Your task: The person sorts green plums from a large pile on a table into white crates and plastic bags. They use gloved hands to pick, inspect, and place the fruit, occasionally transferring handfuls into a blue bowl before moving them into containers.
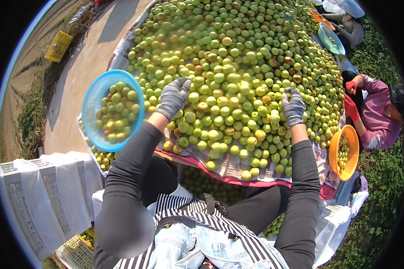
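A wide heap of round green fruits (pixel 222 101), some with reddish-brown patches, lies on a plaid cloth (pixel 188 153) before me. My left hand (pixel 173 97), in a grey knitted glove, is over the heap's left part, its fingers bent; whether a fruit is between them is hidden. My right hand (pixel 293 106), gloved alike, is at the right part, thumb and fingers curled over the fruits; its grip cannot be made out. Left of my left hand a blue plastic basket (pixel 142 111) holds many of the same fruits.
An orange basket (pixel 357 148) with fruits stands at the right edge, near a person in red gloves (pixel 351 107). Beyond are a light-blue basket (pixel 340 50) and another person (pixel 351 32). Stacked white plastic crates (pixel 23 191) stand lower left; a yellow crate (pixel 59 46) lies upper left.
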A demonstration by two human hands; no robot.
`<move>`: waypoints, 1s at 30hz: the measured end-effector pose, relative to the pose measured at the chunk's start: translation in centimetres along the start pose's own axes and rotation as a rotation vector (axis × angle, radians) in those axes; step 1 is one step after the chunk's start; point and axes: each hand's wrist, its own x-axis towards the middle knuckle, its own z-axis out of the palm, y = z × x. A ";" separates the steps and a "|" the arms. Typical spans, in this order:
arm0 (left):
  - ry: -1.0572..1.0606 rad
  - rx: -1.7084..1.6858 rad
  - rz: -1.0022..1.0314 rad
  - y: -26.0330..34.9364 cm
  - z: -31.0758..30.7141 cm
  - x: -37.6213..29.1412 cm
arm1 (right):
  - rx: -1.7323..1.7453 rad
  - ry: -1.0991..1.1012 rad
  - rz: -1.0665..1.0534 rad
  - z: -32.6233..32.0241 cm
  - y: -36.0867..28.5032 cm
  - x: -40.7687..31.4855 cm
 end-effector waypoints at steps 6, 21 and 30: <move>-0.413 0.588 0.114 2.5 3.7 4.0 | 0.002 -0.222 -0.217 -1.9 -2.4 -4.7; -0.489 -0.583 -0.218 4.5 -2.1 -7.7 | 0.031 -0.110 0.073 -3.1 8.3 -11.7; -1.033 -1.911 -1.095 6.4 0.3 -24.0 | 1.359 -0.314 0.452 -8.7 -7.1 -22.5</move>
